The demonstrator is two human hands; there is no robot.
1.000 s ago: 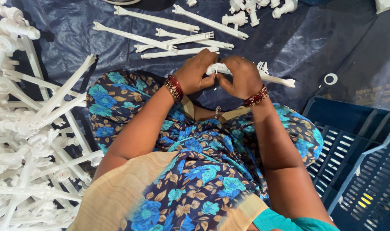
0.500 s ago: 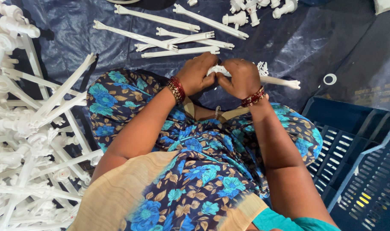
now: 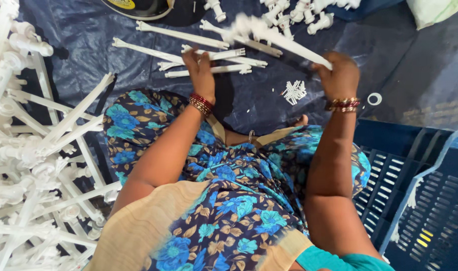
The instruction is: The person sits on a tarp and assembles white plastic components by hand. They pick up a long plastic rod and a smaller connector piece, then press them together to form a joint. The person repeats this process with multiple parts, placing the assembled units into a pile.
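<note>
My right hand (image 3: 340, 75) grips one end of a long white plastic rod (image 3: 274, 37), which points up and to the left and is blurred by motion. My left hand (image 3: 200, 66) reaches forward with fingers spread, resting on a small row of white plastic rods (image 3: 209, 62) that lie on the dark blue tarp (image 3: 78, 55). A small white cluster piece (image 3: 294, 92) lies on the tarp between my hands. Both wrists carry red and gold bangles.
A large heap of white plastic rods (image 3: 28, 155) fills the left side. Short white fittings (image 3: 309, 12) lie at the top. A white ring (image 3: 374, 98) sits right of my right hand. Blue slotted crates (image 3: 424, 190) stand at the right. A dark round object (image 3: 138, 7) is at the top.
My hands were together over my lap on one white piece. They have parted: the right hand swings a long rod up and left, the left hand reaches out to the laid-out rods.
</note>
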